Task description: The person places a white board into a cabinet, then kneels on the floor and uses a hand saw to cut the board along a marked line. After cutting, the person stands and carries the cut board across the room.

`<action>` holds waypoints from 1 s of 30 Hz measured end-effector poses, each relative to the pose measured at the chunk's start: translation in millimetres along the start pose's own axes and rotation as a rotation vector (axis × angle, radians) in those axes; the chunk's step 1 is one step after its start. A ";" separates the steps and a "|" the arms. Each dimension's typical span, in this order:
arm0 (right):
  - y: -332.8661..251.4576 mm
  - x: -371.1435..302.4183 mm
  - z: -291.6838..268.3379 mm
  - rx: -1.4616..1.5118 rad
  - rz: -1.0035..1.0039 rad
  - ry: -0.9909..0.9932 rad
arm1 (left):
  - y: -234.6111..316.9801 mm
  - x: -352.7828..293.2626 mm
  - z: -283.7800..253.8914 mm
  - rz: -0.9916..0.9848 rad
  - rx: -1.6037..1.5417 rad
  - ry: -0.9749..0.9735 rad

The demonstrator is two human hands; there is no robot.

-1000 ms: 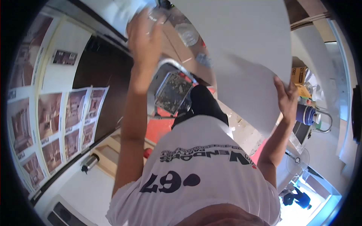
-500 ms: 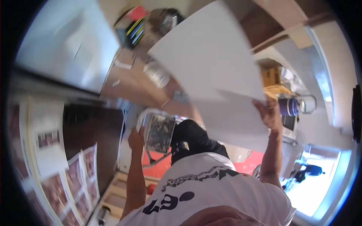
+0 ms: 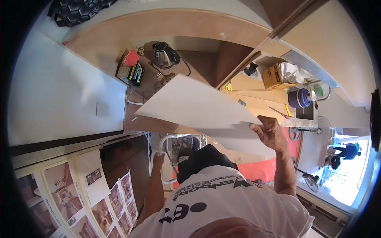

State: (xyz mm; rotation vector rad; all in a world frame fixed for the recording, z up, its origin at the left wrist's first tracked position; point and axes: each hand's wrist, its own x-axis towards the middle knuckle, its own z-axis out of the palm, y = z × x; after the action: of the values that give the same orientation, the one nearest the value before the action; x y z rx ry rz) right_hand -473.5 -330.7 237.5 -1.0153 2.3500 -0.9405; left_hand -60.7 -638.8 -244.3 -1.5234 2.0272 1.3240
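A large white sheet (image 3: 202, 107) with a pointed corner stretches out in front of me, tilted. My right hand (image 3: 272, 134) pinches its right edge, thumb on top and fingers folded over. Low on the left, my left hand (image 3: 158, 158) closes round the pale tubular rail (image 3: 163, 143) of what looks like a stepladder, though its fingers are small in view. Beyond the sheet's left part lies a brown worktop (image 3: 149, 126), which the sheet partly covers.
On the worktop stand a kettle (image 3: 163, 54) and a black-and-yellow box (image 3: 136, 74). To the right are yellow scissors (image 3: 228, 87), a screwdriver-like tool (image 3: 279, 112), a cardboard box (image 3: 275, 77) and a blue jug (image 3: 298, 98). A white panel (image 3: 67, 103) stands at left; people (image 3: 346, 151) show far right.
The white sheet has come down and flattened, its far corner swinging left and nearer, still in my right hand. My view has shifted, showing more shelf above. The left hand stays on the rail.
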 end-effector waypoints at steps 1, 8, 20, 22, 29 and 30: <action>-7.1 -3.7 -6.8 0.043 0.009 0.054 | 5.6 2.6 -15.9 -0.027 -0.135 -0.054; -18.3 -29.6 -55.9 0.232 0.044 0.326 | 313.0 -76.5 -156.3 0.588 -0.401 0.477; -18.7 -72.1 -78.0 0.477 -0.027 0.953 | 577.5 -137.9 -323.8 1.243 -0.326 0.857; -61.5 -78.9 -102.9 0.477 -0.152 1.020 | 613.6 -127.9 -347.3 1.357 -0.344 0.886; -129.9 -76.0 -140.4 0.205 -0.368 1.367 | 669.2 -20.4 -379.8 1.169 0.037 0.743; -134.4 -74.3 -137.3 0.205 -0.339 1.431 | 672.3 -27.4 -375.9 1.137 0.083 0.722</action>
State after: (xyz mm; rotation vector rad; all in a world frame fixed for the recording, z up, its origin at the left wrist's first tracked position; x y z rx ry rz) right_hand -442.7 -285.3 436.0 -0.7012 2.9359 -2.6237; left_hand -525.6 -903.2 310.7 -0.7792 3.6505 0.9361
